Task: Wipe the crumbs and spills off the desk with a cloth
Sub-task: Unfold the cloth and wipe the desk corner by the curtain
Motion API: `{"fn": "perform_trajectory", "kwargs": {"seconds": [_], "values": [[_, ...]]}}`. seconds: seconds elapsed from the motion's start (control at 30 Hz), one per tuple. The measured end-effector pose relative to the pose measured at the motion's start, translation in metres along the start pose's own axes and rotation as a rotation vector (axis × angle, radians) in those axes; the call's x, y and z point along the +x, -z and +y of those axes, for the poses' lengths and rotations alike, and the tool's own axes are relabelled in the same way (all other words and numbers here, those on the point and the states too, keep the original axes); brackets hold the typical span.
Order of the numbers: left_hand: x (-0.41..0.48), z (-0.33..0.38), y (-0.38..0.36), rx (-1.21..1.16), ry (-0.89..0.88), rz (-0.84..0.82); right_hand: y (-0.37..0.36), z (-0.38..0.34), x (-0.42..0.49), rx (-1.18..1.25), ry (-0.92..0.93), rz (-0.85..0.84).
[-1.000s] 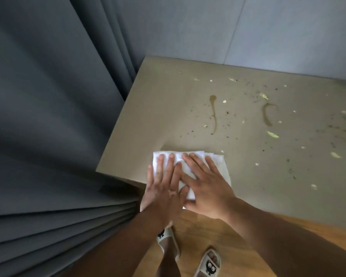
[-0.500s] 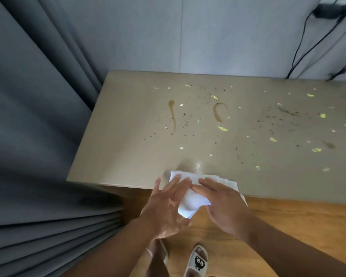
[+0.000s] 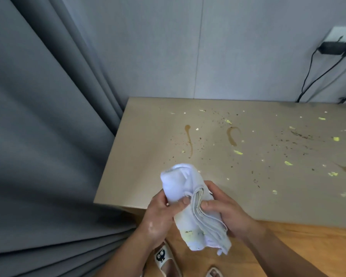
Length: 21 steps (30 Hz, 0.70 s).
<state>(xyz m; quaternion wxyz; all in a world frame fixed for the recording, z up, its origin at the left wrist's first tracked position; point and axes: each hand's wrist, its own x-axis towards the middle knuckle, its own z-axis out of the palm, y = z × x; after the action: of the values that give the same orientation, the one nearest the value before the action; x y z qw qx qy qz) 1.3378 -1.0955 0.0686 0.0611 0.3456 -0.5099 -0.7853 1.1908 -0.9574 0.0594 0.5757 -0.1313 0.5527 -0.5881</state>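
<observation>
A folded white cloth [image 3: 190, 200] with yellowish stains near its lower end is lifted off the beige desk [image 3: 140, 148], above the desk's front edge. My left hand [image 3: 162, 214] grips its left side, thumb on top. My right hand [image 3: 226, 206] grips the folded layers on its right side. Brown spill streaks [image 3: 189, 139] and a curved one [image 3: 232, 135] lie on the desk, with yellow-green crumbs [image 3: 288, 162] and dark specks scattered to the right.
Grey curtains [image 3: 48, 136] hang close along the desk's left side. A grey wall stands behind, with a plugged black adapter [image 3: 335, 47] and cables at the upper right. Wooden floor [image 3: 300, 242] and my slippers [image 3: 165, 258] lie below the desk's front edge.
Both hands went from pressing the cloth flat on the desk's front edge to lifting it off and gripping it, bunched and folded, in the air. The view shifted right and up.
</observation>
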Motion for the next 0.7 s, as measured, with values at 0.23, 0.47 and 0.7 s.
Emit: {"fn": "perform_trajectory", "kwargs": {"seconds": [0.23,0.47,0.7], "values": [[-0.007,0.009,0.037,0.223,0.088,0.011,-0.028,0.011,-0.005,0.05,-0.059,0.119],[-0.004,0.004,0.038,0.428,0.129,0.172,-0.037,0.006,-0.012,0.217,-0.149,0.304],[-0.01,-0.009,0.063,0.0,0.208,0.037,-0.023,0.013,-0.006,0.04,-0.116,0.305]]}}
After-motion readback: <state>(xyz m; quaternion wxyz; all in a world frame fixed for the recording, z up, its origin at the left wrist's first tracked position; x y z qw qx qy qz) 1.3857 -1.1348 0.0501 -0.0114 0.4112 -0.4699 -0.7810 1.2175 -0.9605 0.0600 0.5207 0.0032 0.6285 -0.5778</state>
